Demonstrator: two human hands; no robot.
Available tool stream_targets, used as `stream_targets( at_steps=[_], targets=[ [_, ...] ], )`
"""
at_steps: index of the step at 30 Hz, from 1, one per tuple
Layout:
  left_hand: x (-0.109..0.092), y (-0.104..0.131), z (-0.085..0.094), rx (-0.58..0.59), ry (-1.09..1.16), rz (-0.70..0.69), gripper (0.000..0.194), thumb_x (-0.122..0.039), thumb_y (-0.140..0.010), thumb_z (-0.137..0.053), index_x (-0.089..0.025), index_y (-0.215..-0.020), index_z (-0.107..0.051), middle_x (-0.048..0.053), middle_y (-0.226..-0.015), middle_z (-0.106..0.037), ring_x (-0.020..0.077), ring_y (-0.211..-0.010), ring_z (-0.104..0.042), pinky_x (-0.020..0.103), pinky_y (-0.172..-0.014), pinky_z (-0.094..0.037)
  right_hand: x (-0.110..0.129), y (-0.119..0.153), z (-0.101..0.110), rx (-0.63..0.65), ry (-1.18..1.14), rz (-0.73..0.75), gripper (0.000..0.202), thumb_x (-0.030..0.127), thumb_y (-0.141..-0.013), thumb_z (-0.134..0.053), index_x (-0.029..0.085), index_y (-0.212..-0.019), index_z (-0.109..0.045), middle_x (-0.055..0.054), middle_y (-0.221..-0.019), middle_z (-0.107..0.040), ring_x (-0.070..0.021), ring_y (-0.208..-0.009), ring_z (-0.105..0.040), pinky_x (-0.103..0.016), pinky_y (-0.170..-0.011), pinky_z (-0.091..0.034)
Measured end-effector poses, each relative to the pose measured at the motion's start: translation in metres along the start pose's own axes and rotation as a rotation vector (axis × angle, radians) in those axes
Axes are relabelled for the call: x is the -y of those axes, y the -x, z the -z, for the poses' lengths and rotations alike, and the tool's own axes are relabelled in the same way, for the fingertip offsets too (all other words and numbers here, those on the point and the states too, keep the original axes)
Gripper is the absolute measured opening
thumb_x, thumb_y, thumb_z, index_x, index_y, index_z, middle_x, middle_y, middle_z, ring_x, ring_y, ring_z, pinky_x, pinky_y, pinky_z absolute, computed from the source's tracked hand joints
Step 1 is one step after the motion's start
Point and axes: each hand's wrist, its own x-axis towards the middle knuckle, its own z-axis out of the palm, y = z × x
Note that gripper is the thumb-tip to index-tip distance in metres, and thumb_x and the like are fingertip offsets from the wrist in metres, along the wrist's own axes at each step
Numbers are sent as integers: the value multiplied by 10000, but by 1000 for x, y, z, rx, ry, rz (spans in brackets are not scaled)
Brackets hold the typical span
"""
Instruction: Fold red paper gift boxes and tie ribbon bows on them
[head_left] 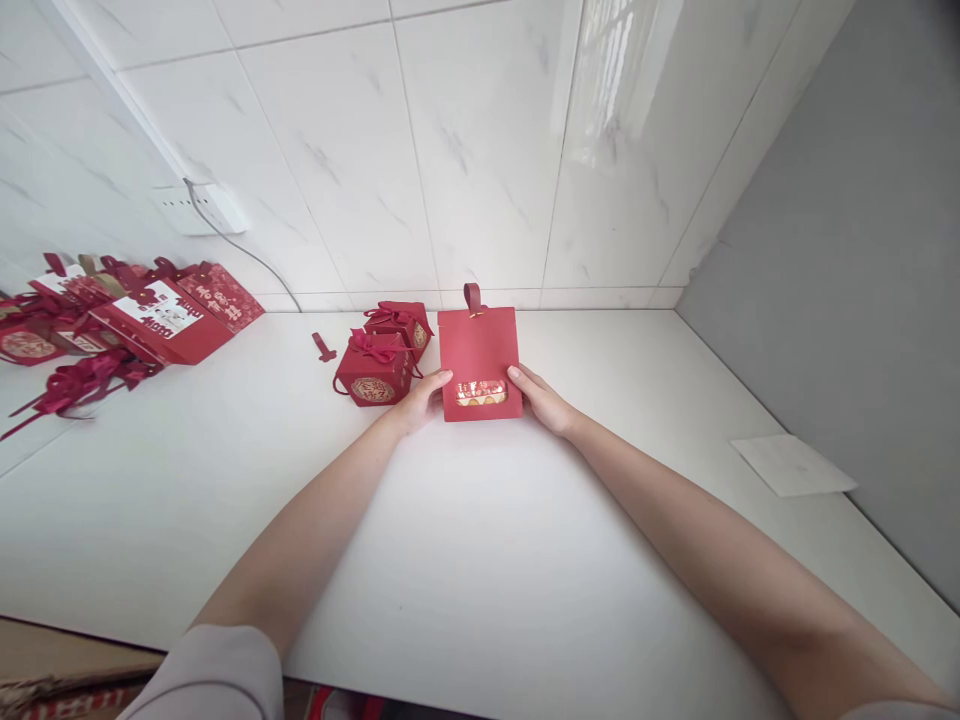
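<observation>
A red gift box [478, 350] with a dark red strap loop on top stands on the white table. Gold-patterned contents show through the window low on its front. My left hand [426, 400] grips its left side, thumb on the front edge. On the right side my right hand [544, 398] holds it the same way. The other fingers of both hands are partly hidden beside and behind the box. Just left of my left hand are two small red boxes with ribbon bows, a front one [373, 375] and one behind it [409, 325].
A loose red strap [323, 347] lies left of the small boxes. Several red boxes [176, 320] and dark red ribbons [90, 380] are piled at the far left. A white paper [795, 465] lies at the right. A cable [240, 245] hangs from the wall socket [199, 210].
</observation>
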Motion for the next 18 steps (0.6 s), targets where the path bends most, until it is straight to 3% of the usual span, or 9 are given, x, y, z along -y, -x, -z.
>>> stream_targets(
  at_steps=[18],
  targets=[
    [-1,2,-2,32,0,-8,493,-476,-806,-662,-177,-1197,-634,88,-1125,-732,281,-1078,-665,403,-992,-490,-2,-2,0,-20,9,2,506,588,-912,-531,300,-1329,-534,-39,-1322,-643,-251,-1156,-636,-438,-1006,-507]
  ],
)
